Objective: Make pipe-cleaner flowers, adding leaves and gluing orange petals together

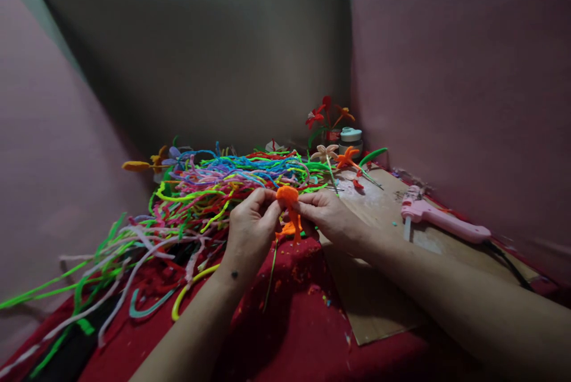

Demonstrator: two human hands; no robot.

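Observation:
Between my two hands is an orange piece of bent pipe cleaner [286,194], looped at the top with ends hanging down. My left hand [255,224] pinches it from the left with thumb and forefinger. From the right, my right hand [332,215] also grips it in a closed pinch. Just below and behind the fingers shows another orange pipe-cleaner shape [292,228], with a thin green stem [270,275] running down from near it onto the red cloth [285,322]. Whether the two orange pieces are joined, I cannot tell.
A heap of colourful pipe cleaners [232,174] lies behind and left. On a brown board [379,310] at right rests a pink glue gun [446,221]. Finished flowers, one orange [348,157], one beige [325,153], lie near a lidded jar [351,139]. Pink walls stand both sides.

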